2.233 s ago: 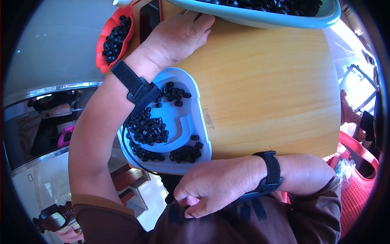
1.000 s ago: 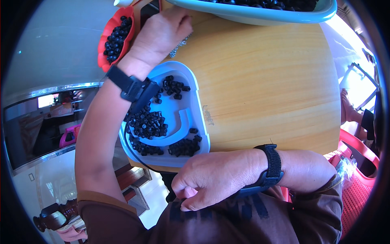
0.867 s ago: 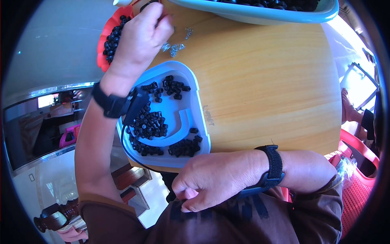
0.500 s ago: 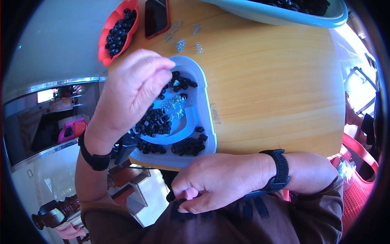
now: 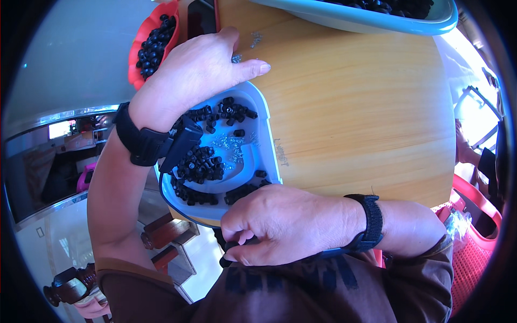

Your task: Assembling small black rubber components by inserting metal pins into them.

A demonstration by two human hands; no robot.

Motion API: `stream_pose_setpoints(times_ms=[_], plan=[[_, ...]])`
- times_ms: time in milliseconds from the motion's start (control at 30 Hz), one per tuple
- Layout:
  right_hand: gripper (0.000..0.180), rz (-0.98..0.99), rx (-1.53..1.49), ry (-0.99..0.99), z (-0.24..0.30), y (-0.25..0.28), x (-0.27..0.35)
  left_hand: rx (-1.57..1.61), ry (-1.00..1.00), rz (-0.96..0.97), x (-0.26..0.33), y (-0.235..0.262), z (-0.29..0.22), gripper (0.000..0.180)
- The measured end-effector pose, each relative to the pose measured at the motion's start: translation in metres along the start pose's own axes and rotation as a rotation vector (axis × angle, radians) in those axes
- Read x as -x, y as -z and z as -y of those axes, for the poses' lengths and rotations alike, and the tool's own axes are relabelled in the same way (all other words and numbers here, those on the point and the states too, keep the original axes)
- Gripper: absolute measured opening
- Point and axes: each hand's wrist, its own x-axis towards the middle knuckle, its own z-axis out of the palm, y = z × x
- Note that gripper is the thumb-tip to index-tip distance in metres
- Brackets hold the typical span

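My left hand (image 5: 196,70) reaches over the far end of the blue-white tray (image 5: 273,156), its thumb stretched to the right and apart from the fingers. Small clear glinting pieces (image 5: 236,58) lie on the table beside that hand; its fingertips are partly hidden. Inside the tray are heaps of short black cylindrical parts (image 5: 199,164) and a scatter of clear, thin pieces (image 5: 230,145). At the tray's near edge, close to my body, my right hand (image 5: 288,223) is closed with curled fingers. Something dark shows by its fingertips, too hidden to name.
A red scalloped bowl (image 5: 134,59) of round black pieces (image 5: 156,46) stands at the far left, beside a phone (image 5: 201,19). A pale blue basin (image 5: 366,24) with black parts sits at the far edge of the wooden table (image 5: 361,113). A pink basket (image 5: 474,253) is at right.
My left hand has moved away from me and to the right, from over the tray to the clear pieces on the table, and its thumb has spread. My right hand has shifted slightly up and left, still closed.
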Motion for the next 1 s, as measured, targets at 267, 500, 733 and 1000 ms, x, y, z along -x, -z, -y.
stream_pose_setpoints(times_ms=[267, 500, 733, 1000], plan=[[0.019, 0.055, 0.001, -0.008, -0.002, -0.004, 0.000, 0.297, -0.060, 0.037, -0.009, -0.008, 0.006, 0.032], [0.018, 0.044, 0.020, 0.009, -0.004, -0.003, 0.001, 0.437, 0.019, -0.042, -0.007, -0.011, 0.009, 0.018], [0.022, 0.081, 0.065, 0.005, -0.002, -0.005, 0.005, 0.750, 0.220, 0.278, 0.049, 0.036, 0.008, 0.016], [0.023, 0.189, 0.039, -0.048, 0.002, 0.001, 0.005, 0.635, 0.153, 0.073, 0.049, 0.035, 0.018, 0.023]])
